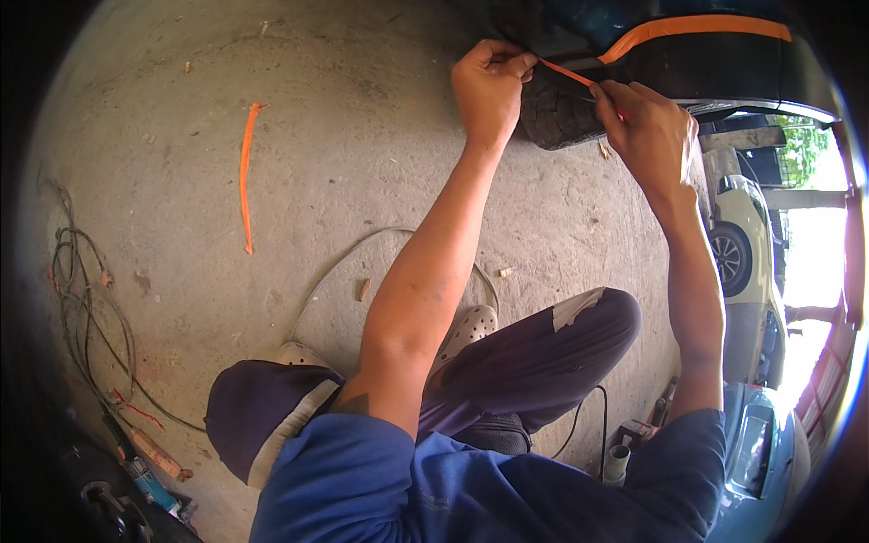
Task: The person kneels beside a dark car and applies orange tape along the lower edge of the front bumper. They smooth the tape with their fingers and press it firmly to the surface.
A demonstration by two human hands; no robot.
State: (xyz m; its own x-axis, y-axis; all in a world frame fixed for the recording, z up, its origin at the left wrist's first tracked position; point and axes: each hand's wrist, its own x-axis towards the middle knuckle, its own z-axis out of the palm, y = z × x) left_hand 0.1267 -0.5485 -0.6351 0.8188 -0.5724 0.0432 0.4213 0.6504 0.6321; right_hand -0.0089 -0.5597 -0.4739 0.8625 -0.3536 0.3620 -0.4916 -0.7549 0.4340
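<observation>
Beside the dark car body (pixel 733 68) at the upper right, a narrow strip of orange tape (pixel 568 71) is stretched between my two hands. My left hand (pixel 490 86) pinches its left end between thumb and fingertips. The other end is held by my right hand (pixel 644 127), its fingers curled with a bit of orange showing between them. A wider band of orange tape (pixel 697 27) runs along the car body's edge just above. Below my hands sits a black tyre (pixel 557 116), partly hidden.
Another orange tape strip (pixel 245 181) lies on the concrete floor (pixel 181 271). At the left are tangled cables (pixel 86 271) and a teal power tool (pixel 152 489). A grey tube (pixel 616 462) stands near my right elbow. A light-coloured car (pixel 744 231) is parked to the right.
</observation>
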